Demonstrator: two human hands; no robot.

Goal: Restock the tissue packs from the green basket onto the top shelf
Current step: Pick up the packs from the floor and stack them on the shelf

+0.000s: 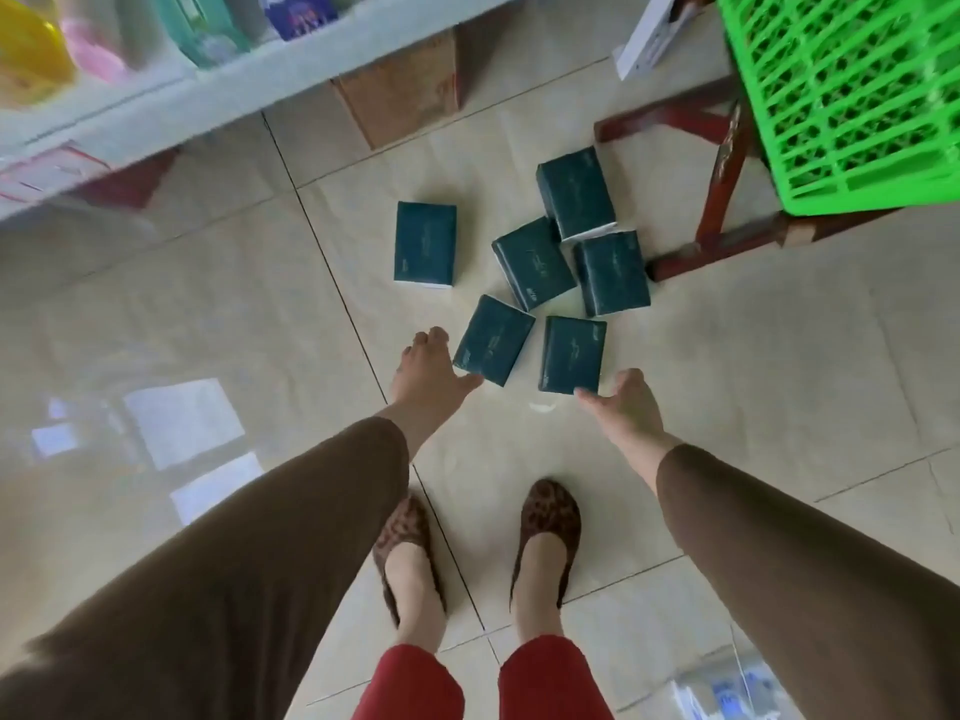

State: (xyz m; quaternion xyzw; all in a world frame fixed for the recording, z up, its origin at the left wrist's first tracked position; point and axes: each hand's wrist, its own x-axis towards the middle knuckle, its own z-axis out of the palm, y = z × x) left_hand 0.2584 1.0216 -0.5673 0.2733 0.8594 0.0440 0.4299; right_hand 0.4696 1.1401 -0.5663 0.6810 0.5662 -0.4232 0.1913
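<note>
Several dark green tissue packs lie scattered on the tiled floor ahead of my feet. One pack lies apart to the left; the others cluster, the two nearest being a tilted pack and a pack beside it. My left hand reaches down with fingers apart, its thumb touching the tilted pack's near corner. My right hand is open just below and right of the other near pack. The green basket sits on a red wooden stool at the upper right.
A white shelf holding bottles and boxes crosses the upper left. A cardboard box stands on the floor under it. A white box lies near the basket. My feet in patterned shoes stand just behind the packs.
</note>
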